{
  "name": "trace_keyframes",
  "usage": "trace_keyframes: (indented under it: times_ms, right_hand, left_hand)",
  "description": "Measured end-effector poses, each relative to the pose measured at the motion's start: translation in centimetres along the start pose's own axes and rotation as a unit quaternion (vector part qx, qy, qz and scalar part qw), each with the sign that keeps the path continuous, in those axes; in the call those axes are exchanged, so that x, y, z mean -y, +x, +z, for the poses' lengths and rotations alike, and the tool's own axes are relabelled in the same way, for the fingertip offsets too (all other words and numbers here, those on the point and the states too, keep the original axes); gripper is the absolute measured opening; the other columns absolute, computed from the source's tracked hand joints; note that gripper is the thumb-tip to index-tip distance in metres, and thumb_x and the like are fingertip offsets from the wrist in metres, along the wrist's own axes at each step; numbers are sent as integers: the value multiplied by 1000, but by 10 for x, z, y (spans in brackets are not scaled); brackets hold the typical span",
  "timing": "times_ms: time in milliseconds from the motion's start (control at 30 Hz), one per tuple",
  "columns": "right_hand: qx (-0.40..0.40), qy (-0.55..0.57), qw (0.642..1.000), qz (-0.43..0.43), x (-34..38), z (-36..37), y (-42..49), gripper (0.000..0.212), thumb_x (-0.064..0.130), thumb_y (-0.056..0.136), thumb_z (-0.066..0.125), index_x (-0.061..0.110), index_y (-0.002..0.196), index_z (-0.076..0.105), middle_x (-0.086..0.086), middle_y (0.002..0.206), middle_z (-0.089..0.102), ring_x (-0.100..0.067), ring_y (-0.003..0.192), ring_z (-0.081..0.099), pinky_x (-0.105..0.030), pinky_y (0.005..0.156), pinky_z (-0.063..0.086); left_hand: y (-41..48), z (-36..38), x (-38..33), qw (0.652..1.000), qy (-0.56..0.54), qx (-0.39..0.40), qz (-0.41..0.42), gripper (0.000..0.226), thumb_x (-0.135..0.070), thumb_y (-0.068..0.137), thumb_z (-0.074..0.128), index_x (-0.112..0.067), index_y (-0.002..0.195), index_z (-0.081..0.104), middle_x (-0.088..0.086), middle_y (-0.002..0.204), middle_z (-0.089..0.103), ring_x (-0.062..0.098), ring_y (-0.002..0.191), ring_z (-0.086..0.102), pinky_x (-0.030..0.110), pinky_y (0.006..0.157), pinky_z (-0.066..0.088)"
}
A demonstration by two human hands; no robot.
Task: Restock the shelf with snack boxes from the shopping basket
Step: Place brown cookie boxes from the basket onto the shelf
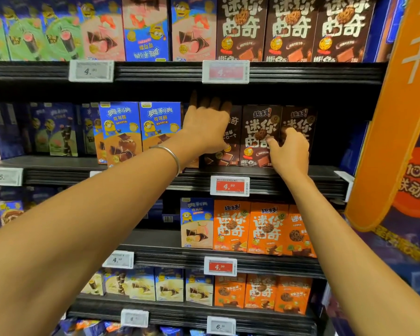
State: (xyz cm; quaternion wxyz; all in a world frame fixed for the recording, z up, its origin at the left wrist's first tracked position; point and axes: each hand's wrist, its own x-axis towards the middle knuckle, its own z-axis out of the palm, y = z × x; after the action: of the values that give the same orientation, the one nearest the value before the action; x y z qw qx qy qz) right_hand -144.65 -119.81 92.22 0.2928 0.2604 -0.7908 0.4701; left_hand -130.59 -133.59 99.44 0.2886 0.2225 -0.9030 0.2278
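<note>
**Ana:** At the tips of the left hand (205, 128), what do the fingers (205, 103) do?

**Ben:** They lie spread and nearly straight over the top edge of the leftmost brown box (234, 137). Their ends reach into the shadow under the upper shelf (301, 71). The thumb is hidden, so I see touch but no grip.

**Ana:** And the right hand (290, 154)?

**Ben:** Its thumb presses the face of the middle brown box (257, 132). Its fingers (286, 132) are curled in at the seam where that box meets the third brown box (301, 117). As far as I can tell, it pinches the middle brown box by its right edge.

**Ana:** Where do those three stand?

**Ben:** Upright, side by side and touching, at the front lip of the shelf (325, 180) just below both hands.

**Ana:** Further out?

**Ben:** Left of the left fingers stand two blue boxes (121, 132), upright and close beside the brown row. A metal bangle (172, 156) rings the left wrist. Below the hands, a red price tag (229, 186) is clipped to the shelf edge. Lower down, orange boxes (250, 229) stand on the next shelf. Right of the right fingers, well apart, an orange banner (393, 117) runs down the side of the rack. Above the hands, more brown boxes (291, 27) line the upper shelf.
</note>
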Motion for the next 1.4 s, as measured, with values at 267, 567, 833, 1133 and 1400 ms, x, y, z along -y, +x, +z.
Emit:
trace_keyframes:
  times_ms: [267, 567, 833, 1133, 1400]
  right_hand:
    - [-74, 110, 991, -17, 9, -14, -22, 49, 44, 97, 60, 16, 137, 53, -3, 133, 56, -17, 116, 57, -28, 86, 44]
    - [126, 500, 855, 59, 25, -37, -132, 27, 25, 99, 60, 16, 124, 64, -4, 111, 75, -19, 101, 73, -34, 81, 61]
    - [353, 446, 769, 292, -49, 31, -319, 14, 18, 101, 57, 19, 111, 66, -8, 103, 77, -23, 89, 75, -30, 71, 59]
    - [569, 141, 666, 462, -118, 78, -561, 16, 12, 101, 59, 2, 89, 64, -34, 94, 65, -28, 77, 67, -22, 61, 49]
    - [637, -13, 593, 493, -181, 178, -735, 21, 30, 95, 60, 17, 79, 61, -2, 72, 61, -21, 68, 57, -30, 63, 47]
  left_hand:
    - [-34, -13, -9, 992, -63, -112, 19, 99, -65, 92, 64, -14, 165, 22, 14, 161, 38, 36, 153, 30, 55, 130, 13]
    - [-196, 23, -34, 819, -532, -180, -115, 55, -25, 99, 72, -13, 149, 50, 4, 144, 59, 16, 137, 57, 36, 112, 49]
    - [-412, 119, -37, 748, -570, 88, -329, 34, -26, 97, 72, -27, 130, 62, -9, 112, 74, 9, 101, 71, 23, 88, 56]
    - [-642, 241, -6, 580, -465, 321, -587, 7, -9, 99, 71, -9, 105, 68, 8, 88, 70, 24, 87, 65, 44, 86, 56]
    - [-751, 368, -13, 435, -497, 341, -669, 10, -10, 103, 64, -14, 111, 69, 6, 99, 70, 18, 96, 59, 40, 88, 48]
